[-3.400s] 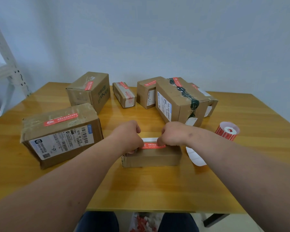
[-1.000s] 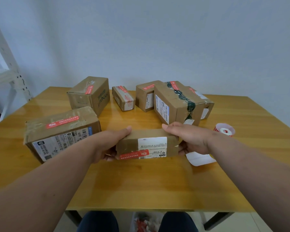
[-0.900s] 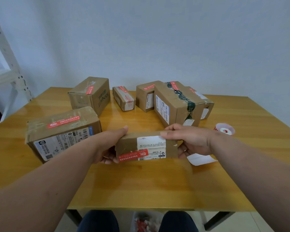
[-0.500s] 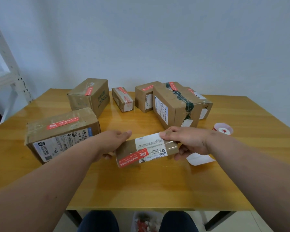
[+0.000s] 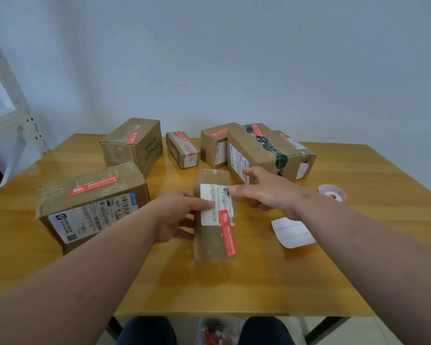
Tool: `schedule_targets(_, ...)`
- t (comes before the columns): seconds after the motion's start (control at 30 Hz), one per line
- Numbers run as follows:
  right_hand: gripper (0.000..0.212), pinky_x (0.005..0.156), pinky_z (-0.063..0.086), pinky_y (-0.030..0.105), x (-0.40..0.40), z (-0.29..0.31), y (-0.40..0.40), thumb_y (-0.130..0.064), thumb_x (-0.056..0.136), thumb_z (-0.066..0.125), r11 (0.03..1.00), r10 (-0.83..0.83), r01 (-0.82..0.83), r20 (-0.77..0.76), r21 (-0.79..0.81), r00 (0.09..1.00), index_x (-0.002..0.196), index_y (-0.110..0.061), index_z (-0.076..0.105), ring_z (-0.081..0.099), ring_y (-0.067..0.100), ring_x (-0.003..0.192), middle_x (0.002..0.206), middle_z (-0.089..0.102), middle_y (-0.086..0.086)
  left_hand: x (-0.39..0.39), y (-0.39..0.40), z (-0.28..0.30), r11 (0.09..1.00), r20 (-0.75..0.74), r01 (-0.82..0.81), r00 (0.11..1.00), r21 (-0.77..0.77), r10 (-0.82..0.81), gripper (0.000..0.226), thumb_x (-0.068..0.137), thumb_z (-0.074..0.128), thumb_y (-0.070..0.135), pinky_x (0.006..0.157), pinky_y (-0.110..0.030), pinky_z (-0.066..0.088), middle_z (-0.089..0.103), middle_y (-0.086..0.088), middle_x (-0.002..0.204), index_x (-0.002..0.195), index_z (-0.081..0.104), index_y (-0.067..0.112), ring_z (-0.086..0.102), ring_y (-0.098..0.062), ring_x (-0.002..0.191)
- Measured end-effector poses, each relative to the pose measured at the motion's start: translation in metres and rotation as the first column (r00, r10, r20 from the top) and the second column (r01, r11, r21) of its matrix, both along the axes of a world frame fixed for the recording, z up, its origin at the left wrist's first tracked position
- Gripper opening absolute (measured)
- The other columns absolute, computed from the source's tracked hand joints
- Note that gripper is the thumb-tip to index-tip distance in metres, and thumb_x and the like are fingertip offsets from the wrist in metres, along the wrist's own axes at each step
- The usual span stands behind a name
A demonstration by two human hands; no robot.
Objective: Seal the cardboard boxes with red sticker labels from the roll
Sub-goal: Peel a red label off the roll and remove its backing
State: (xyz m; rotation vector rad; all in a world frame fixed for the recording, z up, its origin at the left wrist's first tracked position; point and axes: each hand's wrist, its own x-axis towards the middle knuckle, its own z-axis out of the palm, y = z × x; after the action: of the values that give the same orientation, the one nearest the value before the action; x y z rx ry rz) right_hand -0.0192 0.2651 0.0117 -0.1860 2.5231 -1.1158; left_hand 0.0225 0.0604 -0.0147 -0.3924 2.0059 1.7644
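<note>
Two bare forearms reach in from the bottom edge, and I'm looking at a small box (image 5: 213, 221) lying lengthwise away from me on the wooden table (image 5: 259, 282). Left hand (image 5: 177, 216) grips its left side, thumb laid across the white shipping label (image 5: 215, 207) on top, fingers curled along the flank. A red sticker (image 5: 228, 232) runs down the box's right top edge toward me. Right hand (image 5: 266, 192) hovers at the far right corner, fingers loosely spread, one fingertip touching the white label; it holds nothing. Just right of the box, a strip of white backing paper (image 5: 292, 232) lies flat, and a little farther right stands the sticker roll (image 5: 332, 192). To my left sits a bigger box (image 5: 92, 205) with a red seal on top. Beyond, along the back of the table, a cluster of more boxes (image 5: 259, 150), each showing red on top, and a white shelf frame (image 5: 13, 108) at far left.
</note>
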Motion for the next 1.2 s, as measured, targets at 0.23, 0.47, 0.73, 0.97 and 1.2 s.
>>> schedule_targets(0.23,0.127,0.102,0.043,0.037,0.022,-0.006,-0.017,-0.049,0.069,0.083,0.929,0.202,-0.213,0.066,0.301,0.977,0.152,-0.033,-0.012,0.049,0.025,0.121,0.147,0.039,0.005,0.006,0.017,-0.006,0.926,0.088,-0.271,0.962,0.262,0.257,0.027,0.085,0.069,0.001,0.083,-0.06,0.054,0.069,-0.019,0.104,0.109,0.058,0.008,0.07,-0.039,0.091)
schedule_targets(0.47,0.101,0.069,0.054,0.032,0.017,-0.009,-0.009,-0.024,0.075,0.079,0.917,0.22,-0.179,-0.078,0.357,0.972,0.149,-0.032,0.009,0.061,0.016,0.087,0.096,0.057,0.001,0.008,0.008,-0.014,0.961,-0.159,-0.275,0.95,-0.03,0.267,0.113,0.067,0.088,0.018,0.087,-0.052,0.054,0.053,-0.007,0.131,0.146,0.012,0.045,0.053,-0.032,0.116)
schedule_targets(0.73,0.056,0.09,0.048,0.026,0.009,-0.007,0.007,-0.025,0.086,0.073,0.887,0.258,-0.191,-0.108,0.421,0.96,0.136,-0.019,0.049,0.056,0.016,0.107,0.118,0.059,0.0,0.01,-0.008,-0.018,0.715,-0.085,-0.032,0.996,-0.698,-0.039,0.099,0.07,0.074,0.062,0.095,-0.046,0.051,0.026,-0.011,0.15,0.144,0.031,0.012,0.044,-0.032,0.125)
schedule_targets(0.97,0.038,0.086,0.048,0.024,0.009,-0.01,0.021,-0.025,0.088,0.07,0.907,0.159,-0.118,-0.068,0.405,0.985,0.124,-0.014,0.063,0.06,0.015,0.105,0.124,0.061,0.001,0.016,0.009,-0.01,0.658,-0.179,0.21,0.863,-0.723,-0.472,0.085,0.082,0.073,0.037,0.117,-0.042,0.027,0.016,0.009,0.16,0.153,0.026,0.03,0.023,-0.02,0.144)
schedule_targets(1.2,0.025,0.075,0.052,0.022,0.009,-0.012,0.024,-0.019,0.083,0.075,0.949,0.122,-0.104,-0.044,0.296,0.992,0.108,-0.017,0.07,0.067,0.014,0.089,0.101,0.068,-0.001,0.015,0.017,-0.016,0.471,-0.087,0.221,0.832,-0.854,-0.548,0.084,0.077,0.077,0.04,0.101,-0.031,0.045,0.045,0.008,0.143,0.148,0.034,0.033,0.048,-0.015,0.123)
